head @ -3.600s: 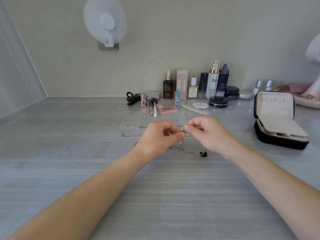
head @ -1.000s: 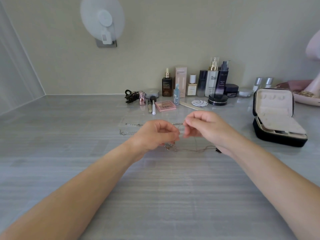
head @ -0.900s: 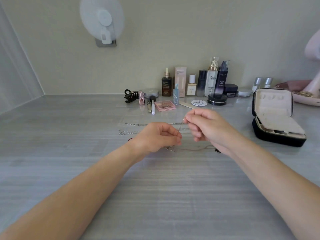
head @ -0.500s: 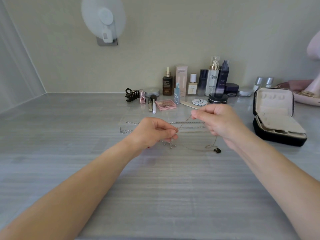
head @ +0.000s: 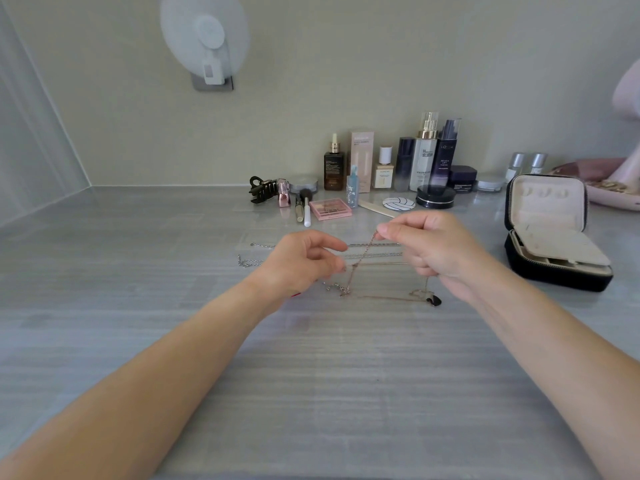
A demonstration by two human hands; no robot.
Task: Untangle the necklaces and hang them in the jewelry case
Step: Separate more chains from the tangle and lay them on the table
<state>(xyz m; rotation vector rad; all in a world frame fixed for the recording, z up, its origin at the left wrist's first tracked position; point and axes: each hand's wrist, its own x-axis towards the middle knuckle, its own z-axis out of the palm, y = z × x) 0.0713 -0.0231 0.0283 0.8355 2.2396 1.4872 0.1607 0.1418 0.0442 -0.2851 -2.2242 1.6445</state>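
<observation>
- The left hand (head: 301, 268) is hovering just above the table (head: 311, 375) and pinching a thin chain (head: 363, 252) between thumb and fingertip, with the other fingers curled in.
- The right hand (head: 433, 251) is pinching the same chain higher up and further right, its lower fingers folded under.
- The chain is running taut on a slant between the 2 hands.
- Below the left hand's pinch, the chain is dropping to a small tangle (head: 343, 291) that is resting on the table near the middle.
- From the tangle a fine strand is trailing right along the table to a dark pendant (head: 434, 300), which is lying just near of the right hand.
- 2 silver chains (head: 249, 263) are lying stretched left to right on the table just beyond the hands, partly hidden behind them.
- The case (head: 554, 275) is sitting open at the right, well apart from the hands, with its lid standing up and its pale lining showing.
- Along the far wall, bottles (head: 424, 154) are standing in a row, with a pink palette (head: 330, 208) and a black hair claw (head: 261, 190) lying in front of them and to their left.
- A white fan (head: 204, 36) is hanging on the wall at the far left.
</observation>
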